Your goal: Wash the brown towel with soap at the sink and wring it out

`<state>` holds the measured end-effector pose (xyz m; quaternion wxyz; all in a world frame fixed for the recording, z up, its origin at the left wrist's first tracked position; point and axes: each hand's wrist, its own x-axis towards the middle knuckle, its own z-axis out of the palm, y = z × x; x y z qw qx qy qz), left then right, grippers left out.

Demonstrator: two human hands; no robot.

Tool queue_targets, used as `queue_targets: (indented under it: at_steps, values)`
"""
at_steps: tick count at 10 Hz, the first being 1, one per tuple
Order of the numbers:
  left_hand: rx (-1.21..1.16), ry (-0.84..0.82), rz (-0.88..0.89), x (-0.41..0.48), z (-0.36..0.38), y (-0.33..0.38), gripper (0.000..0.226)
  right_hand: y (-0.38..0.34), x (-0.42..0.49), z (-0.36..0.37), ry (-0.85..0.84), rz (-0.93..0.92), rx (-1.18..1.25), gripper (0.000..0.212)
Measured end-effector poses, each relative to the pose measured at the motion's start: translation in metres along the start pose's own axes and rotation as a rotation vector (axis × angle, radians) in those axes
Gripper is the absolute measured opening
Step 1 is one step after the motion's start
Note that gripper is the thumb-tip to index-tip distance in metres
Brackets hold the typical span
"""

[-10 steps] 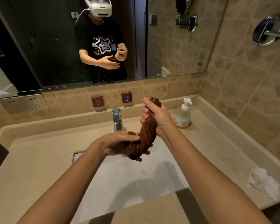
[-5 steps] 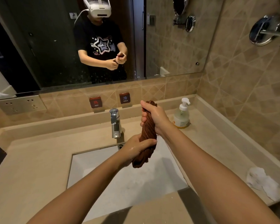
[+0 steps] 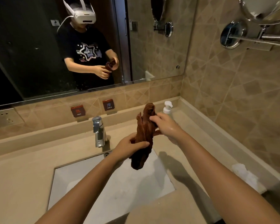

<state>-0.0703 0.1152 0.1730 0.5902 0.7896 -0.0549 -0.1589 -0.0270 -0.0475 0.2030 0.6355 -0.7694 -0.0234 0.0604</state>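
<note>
The brown towel hangs as a loosened twisted roll, held upright above the white sink. My left hand grips its lower part, with the bottom end dangling below the fingers. My right hand holds the upper part from the right side, fingers spread against the cloth, and the top end sticks up above it. Both hands look wet. A soap pump bottle stands on the counter just behind my right hand, partly hidden by it.
A chrome faucet stands behind the sink, left of the towel, with hot and cold signs on the tiled ledge. A crumpled white tissue lies on the counter at right. A mirror fills the back wall; a chrome mirror arm juts from the right wall.
The towel's tight twist has loosened and its top has opened out. My right hand has shifted from a fist around the top to a looser hold on the side. My left hand stays low.
</note>
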Motion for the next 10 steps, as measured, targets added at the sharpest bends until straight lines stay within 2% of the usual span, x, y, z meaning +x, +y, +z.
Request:
queue_targets:
  at_steps: [1, 2, 3, 4, 5, 6, 7, 8, 9, 10]
  values:
    - [-0.34, -0.015, -0.048, 0.02, 0.005, 0.01, 0.024, 0.006, 0.0, -0.034, 0.111, 0.112, 0.352, 0.033]
    - [-0.463, 0.054, -0.149, 0.04, 0.026, 0.02, 0.027, 0.016, 0.0, -0.06, 0.129, 0.161, 0.464, 0.032]
    - [-0.347, 0.11, -0.177, 0.065, 0.054, 0.023, 0.026, 0.029, 0.004, -0.078, 0.21, 0.279, 0.551, 0.027]
    - [-0.268, 0.033, -0.186, 0.088, 0.077, 0.022, 0.034, 0.052, 0.012, -0.097, 0.254, 0.414, 0.627, 0.033]
    - [0.008, -0.057, -0.131, 0.111, 0.095, 0.013, 0.037, 0.076, 0.017, -0.114, 0.309, 0.509, 0.66, 0.027]
    - [0.113, 0.014, -0.124, 0.135, 0.106, 0.004, 0.018, 0.096, 0.02, -0.132, 0.399, 0.64, 0.648, 0.021]
    - [0.153, 0.126, -0.116, 0.157, 0.108, 0.003, 0.013, 0.114, 0.023, -0.147, 0.485, 0.708, 0.633, 0.021]
    - [0.198, 0.149, -0.11, 0.18, 0.106, 0.008, 0.013, 0.124, 0.028, -0.158, 0.527, 0.707, 0.609, 0.026]
    - [0.219, 0.106, -0.091, 0.199, 0.111, 0.018, 0.034, 0.122, 0.034, -0.159, 0.43, 0.612, 0.523, 0.027]
    - [0.293, 0.102, -0.042, 0.205, 0.119, 0.024, 0.046, 0.114, 0.03, -0.152, 0.425, 0.523, 0.317, 0.031]
